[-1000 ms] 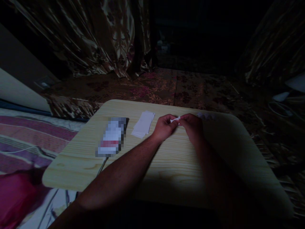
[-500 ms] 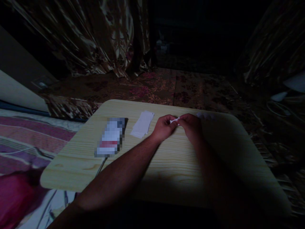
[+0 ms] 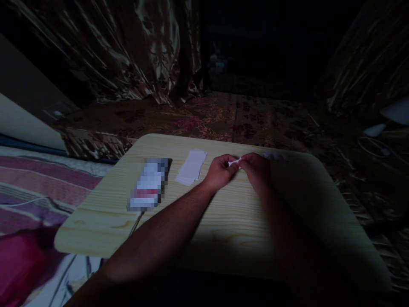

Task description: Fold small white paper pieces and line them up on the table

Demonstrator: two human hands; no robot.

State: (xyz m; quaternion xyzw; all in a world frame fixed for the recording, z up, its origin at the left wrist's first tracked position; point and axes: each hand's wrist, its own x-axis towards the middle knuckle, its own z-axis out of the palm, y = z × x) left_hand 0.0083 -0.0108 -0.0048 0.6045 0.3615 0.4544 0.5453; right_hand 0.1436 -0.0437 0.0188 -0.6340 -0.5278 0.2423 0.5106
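Between my two hands is a small piece of white paper (image 3: pixel 234 162), pinched from both sides above the wooden table. My left hand (image 3: pixel 220 171) is closed on its left end, thumb and fingers together. On its right end my right hand (image 3: pixel 256 167) is closed too, with the fingertips nearly touching those of the left. Most of the paper is hidden by the fingers. A stack of white paper strips (image 3: pixel 191 166) lies left of my left hand. Beyond my right hand sit several small pale pieces (image 3: pixel 276 156), too dark to make out.
A pixelated phone-like device (image 3: pixel 148 183) with a cable lies on the left of the wooden table (image 3: pixel 105 217). Striped bedding (image 3: pixel 47 179) and a red cloth (image 3: pixel 22 264) are at the left. Patterned curtains hang behind, and a white lamp-like object (image 3: pixel 396 111) stands at far right.
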